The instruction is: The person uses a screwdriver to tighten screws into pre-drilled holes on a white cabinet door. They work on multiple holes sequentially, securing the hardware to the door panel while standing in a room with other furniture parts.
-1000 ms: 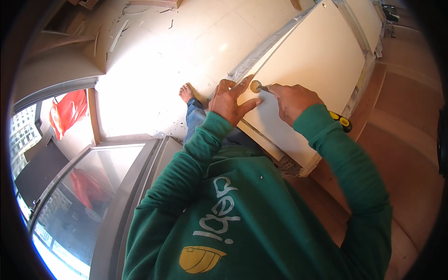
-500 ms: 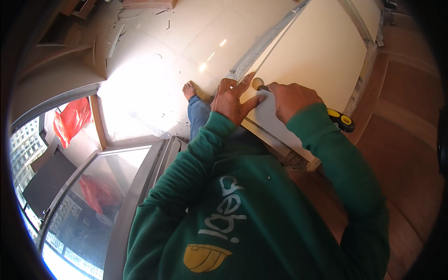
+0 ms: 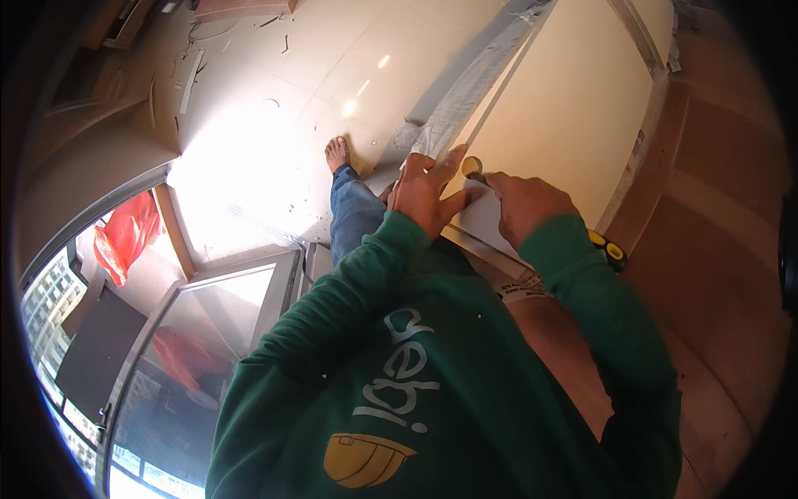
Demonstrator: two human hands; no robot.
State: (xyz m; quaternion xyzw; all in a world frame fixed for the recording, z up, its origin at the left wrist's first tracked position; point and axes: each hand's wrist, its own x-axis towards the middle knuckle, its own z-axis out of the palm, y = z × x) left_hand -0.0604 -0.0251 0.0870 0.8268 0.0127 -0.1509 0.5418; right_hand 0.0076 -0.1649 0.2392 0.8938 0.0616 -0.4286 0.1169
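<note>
A cream door panel (image 3: 573,108) lies in front of me, with a round hole (image 3: 472,165) near its left edge. My left hand (image 3: 422,193) rests on that edge beside the hole, fingers stretched out and thumb spread toward the other hand. Closed just right of the hole is my right hand (image 3: 536,208), gripping a slim tool whose dark tip (image 3: 476,177) shows at the hole's near rim. A black-and-yellow handle (image 3: 608,249) pokes out past my right wrist. My hand and sleeve hide whether it joins the tip.
Crumpled plastic film (image 3: 474,91) runs along the panel's left side. Brown board (image 3: 715,216) covers the right side. At left stand a glazed frame (image 3: 195,349) and a red cloth or bag (image 3: 129,237). Scraps and strips (image 3: 192,81) litter the pale floor.
My right hand and the yellow-black handle have shifted slightly nearer to me. My left hand has slid a little right and nearer, still on the panel edge. The view has tilted slightly.
</note>
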